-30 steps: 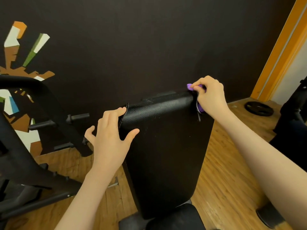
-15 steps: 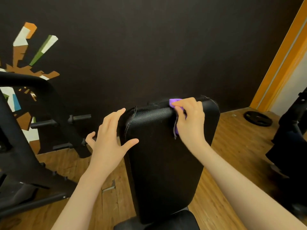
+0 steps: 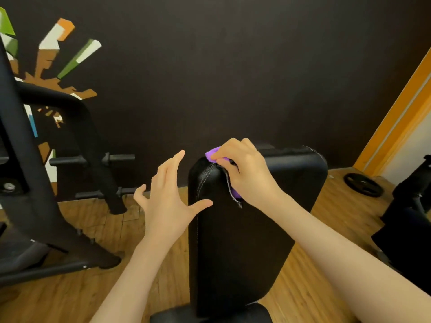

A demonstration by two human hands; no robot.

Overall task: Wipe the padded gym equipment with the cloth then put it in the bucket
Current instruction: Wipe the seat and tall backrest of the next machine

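A black padded backrest (image 3: 247, 241) of a gym bench stands upright in the middle. My right hand (image 3: 245, 173) grips a purple cloth (image 3: 213, 155) and presses it on the pad's top left corner; most of the cloth is hidden under the fingers. My left hand (image 3: 168, 201) hovers just left of the pad with fingers spread, its thumb tip at the pad's left edge. No bucket is in view.
A black steel rack (image 3: 46, 183) with weight pegs (image 3: 116, 157) stands on the left. A weight plate (image 3: 362, 184) lies on the wooden floor at the right, near dark equipment (image 3: 410, 206). The bench seat (image 3: 210, 313) is at the bottom. A dark wall is behind.
My right hand has slid the cloth leftward along the pad's top edge, from the right corner to the left corner. My left hand has lifted off the pad's corner and spread.
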